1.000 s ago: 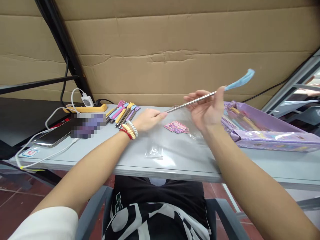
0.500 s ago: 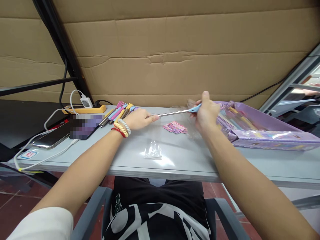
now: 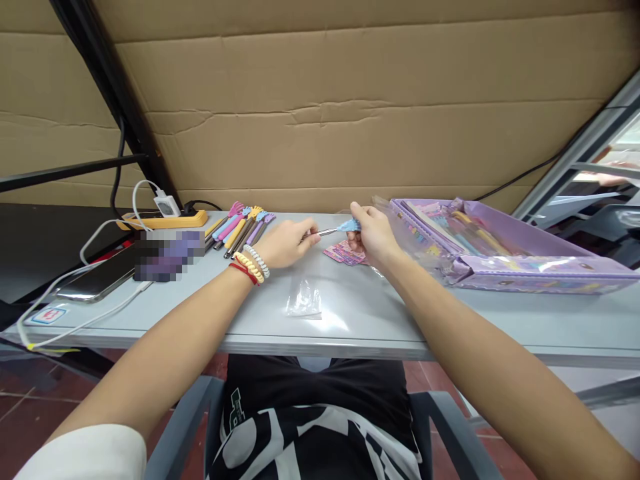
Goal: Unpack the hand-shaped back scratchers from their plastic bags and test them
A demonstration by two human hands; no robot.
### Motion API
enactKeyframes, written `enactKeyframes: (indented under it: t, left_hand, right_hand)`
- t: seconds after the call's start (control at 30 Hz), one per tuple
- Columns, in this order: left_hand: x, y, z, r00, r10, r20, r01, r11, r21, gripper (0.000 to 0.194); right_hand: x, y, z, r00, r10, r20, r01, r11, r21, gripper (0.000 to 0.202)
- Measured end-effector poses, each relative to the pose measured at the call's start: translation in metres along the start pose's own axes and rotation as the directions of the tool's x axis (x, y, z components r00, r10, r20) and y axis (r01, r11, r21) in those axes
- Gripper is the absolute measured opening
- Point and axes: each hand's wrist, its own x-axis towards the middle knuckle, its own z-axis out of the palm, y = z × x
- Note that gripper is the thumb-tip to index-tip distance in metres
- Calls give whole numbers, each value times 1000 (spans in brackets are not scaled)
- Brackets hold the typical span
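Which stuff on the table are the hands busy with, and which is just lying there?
In use:
left hand
right hand
thin silver telescopic rod with a blue hand-shaped tip

Lying about:
row of colourful hand-tipped rods
pink printed cards
small clear plastic bag
purple toy box
yellow power strip
dark phone

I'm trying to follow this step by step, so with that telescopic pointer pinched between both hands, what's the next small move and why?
Probably press the last bit shut: the left hand grips the handle end and the right hand pinches the blue hand-shaped tip, with only a short length of metal rod showing between them. It could then likely join the row of collapsed pointers lying on the table.
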Motion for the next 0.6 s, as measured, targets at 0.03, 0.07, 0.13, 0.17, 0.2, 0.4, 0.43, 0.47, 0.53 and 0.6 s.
enactKeyframes:
  t: [0.03, 0.07, 0.13, 0.17, 0.2, 0.4, 0.43, 0.47, 0.53, 0.6]
  left_hand:
    - [1, 0, 1, 1000, 24, -17, -24, 1000, 3, 23]
    - [3, 0, 0, 998, 38, -43, -38, 999, 12, 22]
    - [6, -4, -6, 992, 18, -124, -12, 999, 49, 22]
    - [7, -8, -12, 984, -25, -178, 38, 997, 73, 23]
    - [7, -14, -20, 968, -91, -235, 117, 989, 96, 25]
    - [-10, -83, -65, 715, -608, -345, 679, 720, 141, 35]
    - [-15, -95, -67, 678, -653, -338, 725, 671, 157, 36]
    - [-18, -106, -68, 646, -689, -328, 758, 631, 166, 37]
    - [-23, -121, -66, 613, -736, -286, 789, 583, 193, 40]
    - [-25, -129, -62, 607, -755, -250, 794, 563, 228, 40]
  right_hand:
    - [0, -1, 1, 1000, -1, -10, 1, 1000, 4, 26]
    - [-1, -2, 1, 1000, -1, -25, 1, 1000, 9, 27]
    - [0, -3, 1, 998, 4, -57, -3, 1000, 19, 28]
    - [0, -4, 1, 998, 1, -69, 0, 1000, 20, 29]
    - [1, -4, 0, 997, -11, -77, 12, 1000, 16, 31]
    - [1, 1, -2, 992, -122, 16, 123, 990, -73, 36]
    - [1, 2, -2, 991, -127, 46, 131, 987, -90, 35]
    - [0, 3, -2, 989, -128, 73, 136, 985, -109, 33]
    - [-2, 5, -1, 985, -124, 119, 141, 979, -147, 30]
    - [-3, 6, 0, 980, -123, 156, 151, 971, -185, 29]
